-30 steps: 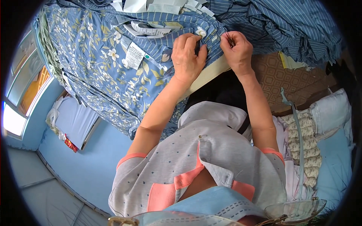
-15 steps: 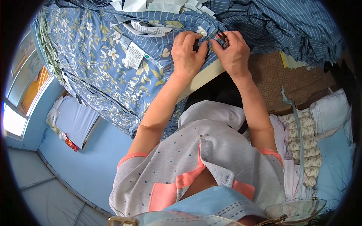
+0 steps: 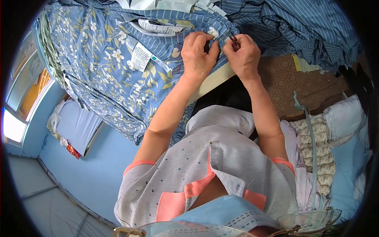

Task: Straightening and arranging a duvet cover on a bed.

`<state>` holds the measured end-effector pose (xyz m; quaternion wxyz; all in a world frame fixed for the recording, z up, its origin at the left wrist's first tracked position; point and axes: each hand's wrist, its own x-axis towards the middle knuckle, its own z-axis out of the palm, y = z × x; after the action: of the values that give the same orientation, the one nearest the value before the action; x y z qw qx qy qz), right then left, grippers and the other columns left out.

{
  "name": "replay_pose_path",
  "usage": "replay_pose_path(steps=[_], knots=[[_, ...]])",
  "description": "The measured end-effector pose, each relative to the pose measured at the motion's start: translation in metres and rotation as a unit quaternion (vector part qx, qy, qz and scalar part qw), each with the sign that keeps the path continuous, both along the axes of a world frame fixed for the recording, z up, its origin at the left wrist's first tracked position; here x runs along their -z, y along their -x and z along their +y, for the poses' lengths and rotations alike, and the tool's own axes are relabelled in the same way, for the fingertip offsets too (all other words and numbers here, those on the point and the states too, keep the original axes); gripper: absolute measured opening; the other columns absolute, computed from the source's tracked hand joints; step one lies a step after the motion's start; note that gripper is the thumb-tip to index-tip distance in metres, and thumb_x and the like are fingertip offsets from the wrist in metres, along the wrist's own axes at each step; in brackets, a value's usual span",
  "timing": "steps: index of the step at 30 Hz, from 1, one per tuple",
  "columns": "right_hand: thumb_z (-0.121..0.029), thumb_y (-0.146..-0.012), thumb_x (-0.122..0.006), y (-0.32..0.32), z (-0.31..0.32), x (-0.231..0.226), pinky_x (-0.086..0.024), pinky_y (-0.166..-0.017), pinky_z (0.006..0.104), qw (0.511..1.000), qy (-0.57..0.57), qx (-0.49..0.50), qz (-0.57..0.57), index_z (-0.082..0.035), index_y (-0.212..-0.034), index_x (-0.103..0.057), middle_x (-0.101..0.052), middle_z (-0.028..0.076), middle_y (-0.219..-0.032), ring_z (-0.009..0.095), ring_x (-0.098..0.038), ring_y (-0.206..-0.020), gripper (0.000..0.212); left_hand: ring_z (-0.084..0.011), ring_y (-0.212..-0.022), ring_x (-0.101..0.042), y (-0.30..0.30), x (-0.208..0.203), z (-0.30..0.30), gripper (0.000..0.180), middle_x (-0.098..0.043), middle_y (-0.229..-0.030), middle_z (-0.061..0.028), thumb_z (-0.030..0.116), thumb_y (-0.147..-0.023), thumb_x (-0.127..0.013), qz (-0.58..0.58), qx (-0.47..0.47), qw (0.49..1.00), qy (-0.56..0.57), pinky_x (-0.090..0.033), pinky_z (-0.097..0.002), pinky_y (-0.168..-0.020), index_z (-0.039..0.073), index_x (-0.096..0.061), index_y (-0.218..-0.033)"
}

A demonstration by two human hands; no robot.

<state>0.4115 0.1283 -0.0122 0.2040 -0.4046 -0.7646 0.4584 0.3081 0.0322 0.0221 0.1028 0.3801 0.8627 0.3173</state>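
My left hand point(image 3: 197, 55) pinches the edge of a blue fabric piece point(image 3: 173, 42) with a white dashed stripe pattern at the table's near edge. Close beside it, my right hand point(image 3: 243, 57) is closed around small dark thread snips point(image 3: 236, 42), their tips pointing up and away at the cloth. The fingertips of both hands nearly meet over the fabric edge, and what lies under them is hidden. Blue floral fabric point(image 3: 106, 75) with white flowers spreads to the left. A white printed care label point(image 3: 140, 57) lies on it near my left hand.
More white labels point(image 3: 160, 27) lie in the fabric's folds, with paper slips point(image 3: 173, 5) behind. Dark blue striped cloth point(image 3: 292, 29) is heaped at right, over a brown patterned floor point(image 3: 290, 83). Folded textiles point(image 3: 316, 146) lie at lower right. A pale table edge point(image 3: 215, 82) runs before me.
My right hand has turned slightly, showing more of the snips. The fabric and labels around my left hand have shifted a little; both hands stay at the same edge.
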Motion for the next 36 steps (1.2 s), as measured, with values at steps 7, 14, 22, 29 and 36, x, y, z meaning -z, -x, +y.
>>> replay_pose_path(steps=[7, 14, 22, 29, 36], knots=[[-0.007, -0.08, -0.072, -0.014, -0.001, -0.005, -0.045, -0.054, 0.0255, 0.986, 0.144, 0.051, 0.064, -0.003, -0.076, -0.06, -0.057, 0.002, -0.068, 0.009, -0.05, -0.057, 0.013, -0.0287, -0.082, -0.06, 0.002, -0.004, 0.005, 0.021, -0.064, -0.092, -0.0085, 0.0, -0.07, -0.074, 0.03, 0.041, 0.998, -0.04, -0.05, -0.0377, -0.07, 0.006, -0.066, -0.088], [-0.003, -0.081, -0.071, -0.015, -0.002, -0.018, -0.043, -0.053, 0.0241, 0.986, 0.118, 0.008, 0.121, -0.004, -0.079, -0.059, -0.055, 0.001, -0.072, 0.008, -0.048, -0.058, 0.013, -0.0255, -0.081, -0.06, 0.006, -0.013, 0.01, 0.02, -0.063, -0.089, -0.0047, 0.003, -0.069, -0.075, 0.059, 0.165, 0.984, -0.006, -0.05, -0.0374, -0.069, 0.01, -0.071, -0.088], [-0.011, -0.087, -0.074, -0.025, 0.0, -0.025, -0.047, -0.06, 0.0252, 0.98, 0.162, -0.057, 0.096, -0.004, -0.097, -0.062, -0.057, 0.004, -0.084, 0.012, -0.055, -0.066, 0.018, -0.0263, -0.074, -0.062, 0.006, -0.017, -0.009, 0.013, -0.067, -0.085, -0.0083, -0.003, -0.074, -0.073, 0.053, 0.108, 0.992, -0.025, -0.05, -0.0346, -0.066, 0.004, -0.07, -0.084], [-0.015, -0.083, -0.075, -0.028, 0.001, -0.025, -0.053, -0.066, 0.0346, 0.99, -0.055, -0.127, 0.013, -0.009, -0.114, -0.06, -0.061, 0.007, -0.092, 0.025, -0.064, -0.08, 0.035, -0.027, -0.072, -0.061, 0.005, -0.011, -0.009, 0.011, -0.066, -0.081, -0.0091, -0.004, -0.078, -0.071, 0.033, 0.083, 0.995, -0.047, -0.049, -0.0354, -0.065, 0.004, -0.063, -0.08], [-0.011, -0.078, -0.08, -0.024, -0.001, -0.021, -0.054, -0.071, 0.0324, 0.988, -0.07, -0.129, 0.038, -0.007, -0.105, -0.066, -0.066, 0.006, -0.095, 0.025, -0.066, -0.083, 0.03, -0.0271, -0.071, -0.06, 0.003, -0.004, -0.011, 0.013, -0.065, -0.079, -0.0102, -0.005, -0.08, -0.069, 0.018, 0.082, 0.995, -0.061, -0.047, -0.0351, -0.064, 0.003, -0.059, -0.08]])
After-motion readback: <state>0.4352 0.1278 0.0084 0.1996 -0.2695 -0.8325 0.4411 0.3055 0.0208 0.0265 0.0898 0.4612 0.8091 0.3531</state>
